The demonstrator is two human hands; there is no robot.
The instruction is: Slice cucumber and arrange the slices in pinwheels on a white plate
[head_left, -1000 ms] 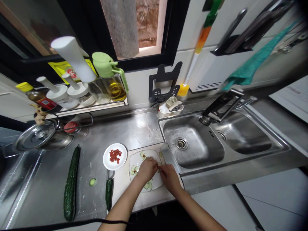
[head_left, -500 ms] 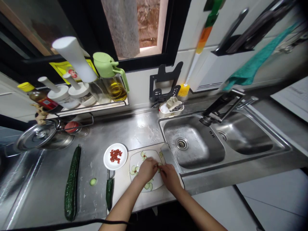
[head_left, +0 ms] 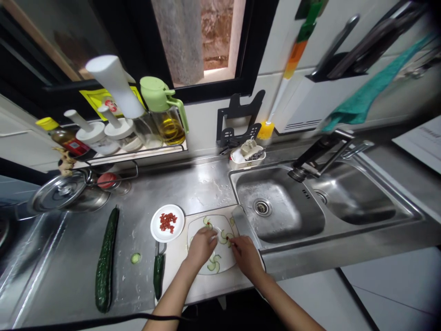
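Observation:
A white square plate (head_left: 225,264) rests on a cutting board (head_left: 175,282), bearing thin cucumber slices (head_left: 214,264) laid in flower-like rings, some with a small red piece at the centre. Over the plate's left part is my left hand (head_left: 200,247), fingers curled together; whatever they hold is hidden. My right hand (head_left: 246,257) is at the plate's right side, fingertips pinched beside the red centre of one cucumber flower (head_left: 224,236). To the left, a round white dish (head_left: 155,232) holds small red pieces (head_left: 167,222).
A knife lies under a cut cucumber (head_left: 158,276) on the board's left edge. Further left are a cucumber end (head_left: 135,258) and a whole cucumber (head_left: 106,262). The double sink (head_left: 279,202) is at right. Bottles and jars stand on a rack (head_left: 151,153) behind, above a lidded pot (head_left: 62,193).
My left hand has drawn away to the left from my right fingertips, uncovering the cucumber flower between them. My right hand stays by that flower. The view has shifted slightly.

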